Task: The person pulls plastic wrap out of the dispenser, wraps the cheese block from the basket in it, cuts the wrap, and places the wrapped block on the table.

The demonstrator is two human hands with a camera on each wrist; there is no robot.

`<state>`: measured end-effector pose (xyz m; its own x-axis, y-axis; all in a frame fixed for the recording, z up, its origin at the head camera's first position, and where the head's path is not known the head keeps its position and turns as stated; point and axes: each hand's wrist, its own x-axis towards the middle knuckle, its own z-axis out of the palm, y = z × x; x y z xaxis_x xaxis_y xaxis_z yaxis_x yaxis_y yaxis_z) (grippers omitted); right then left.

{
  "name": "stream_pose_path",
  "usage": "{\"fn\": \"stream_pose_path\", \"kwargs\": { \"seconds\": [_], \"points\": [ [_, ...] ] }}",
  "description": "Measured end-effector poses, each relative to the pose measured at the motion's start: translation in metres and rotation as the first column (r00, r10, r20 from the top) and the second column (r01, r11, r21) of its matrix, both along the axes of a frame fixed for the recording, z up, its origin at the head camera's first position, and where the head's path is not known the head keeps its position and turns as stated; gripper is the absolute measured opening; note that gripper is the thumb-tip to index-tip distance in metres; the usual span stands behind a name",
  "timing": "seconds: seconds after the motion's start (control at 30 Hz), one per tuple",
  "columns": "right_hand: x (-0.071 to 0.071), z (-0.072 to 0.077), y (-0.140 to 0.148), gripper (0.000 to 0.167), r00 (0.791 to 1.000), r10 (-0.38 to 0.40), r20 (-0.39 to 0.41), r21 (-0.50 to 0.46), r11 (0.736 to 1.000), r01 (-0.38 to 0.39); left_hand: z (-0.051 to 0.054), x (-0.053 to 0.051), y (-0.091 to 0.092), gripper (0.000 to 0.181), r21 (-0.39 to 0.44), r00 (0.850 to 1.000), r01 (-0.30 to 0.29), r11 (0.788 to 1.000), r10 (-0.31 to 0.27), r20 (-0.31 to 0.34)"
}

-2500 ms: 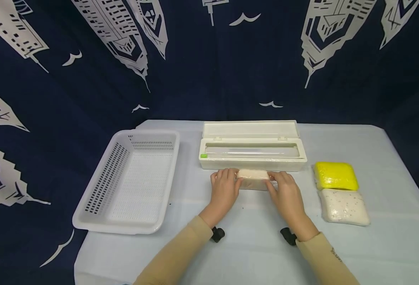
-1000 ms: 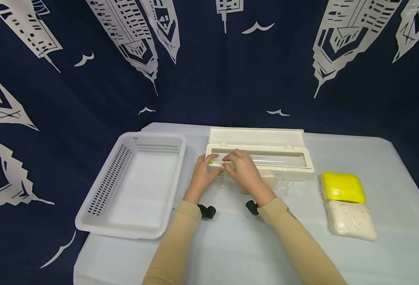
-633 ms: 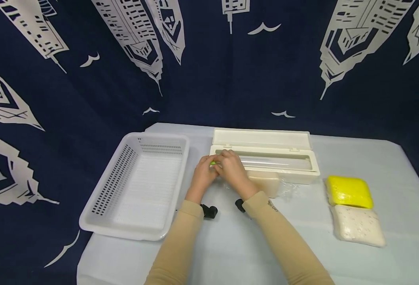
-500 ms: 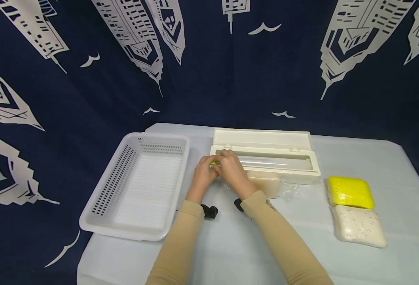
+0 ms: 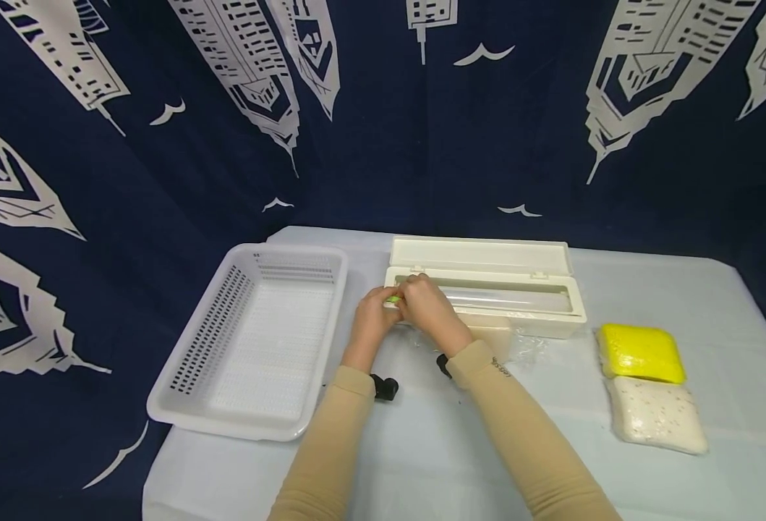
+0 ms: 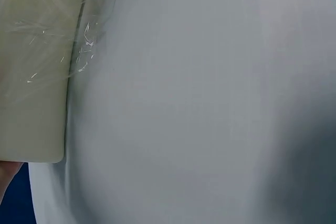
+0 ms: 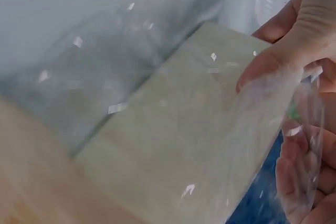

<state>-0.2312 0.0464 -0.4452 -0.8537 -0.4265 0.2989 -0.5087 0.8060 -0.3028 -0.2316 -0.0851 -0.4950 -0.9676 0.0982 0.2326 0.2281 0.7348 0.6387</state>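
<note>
A cream cling film dispenser (image 5: pixel 545 327) lies across the table with its lid raised and a clear roll inside. My left hand (image 5: pixel 371 318) grips its left end; in the right wrist view the left thumb (image 7: pixel 265 66) presses on the front face. Close beside it, my right hand (image 5: pixel 427 307) has curled fingertips near the green slide cutter (image 5: pixel 392 299). There it pinches loose clear cling film (image 7: pixel 310 182), though the exact hold is partly hidden. Against the dispenser's front sits a pale beige block (image 5: pixel 495 339) in film, partly covered by the right wrist.
To the left stands a white perforated basket (image 5: pixel 239 427). On the right lie a yellow wrapped block (image 5: pixel 640 353) and a white speckled wrapped block (image 5: pixel 657 415). A white cloth covers the table (image 5: pixel 422 463); a dark blue patterned curtain (image 5: pixel 383 145) hangs behind.
Both hands have left the beige block for the dispenser's left end. The right hand came leftward to meet the left by the green cutter; it has barely shifted in the last half second.
</note>
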Motion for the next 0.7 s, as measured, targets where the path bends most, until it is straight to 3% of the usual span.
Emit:
{"fn": "stream_pose_path", "kwargs": {
  "seconds": [0.27, 0.53, 0.7],
  "points": [
    [0.003, 0.008, 0.022, 0.009, 0.999, -0.007, 0.031, 0.105, 0.994, 0.004, 0.001, 0.0, 0.004, 0.058, 0.039, 1.0, -0.022, 0.999, 0.022, 0.002],
    [0.016, 0.012, 0.091, 0.008, 0.991, -0.076, 0.112, 0.089, 0.994, 0.067, 0.004, 0.001, 0.003, 0.064, 0.079, 0.999, -0.019, 0.997, 0.015, 0.052],
    [0.029, 0.012, 0.134, 0.005, 0.987, -0.122, 0.101, 0.088, 0.99, 0.114, 0.003, 0.002, 0.003, 0.065, 0.087, 0.996, -0.026, 0.996, 0.019, 0.083]
  ]
}}
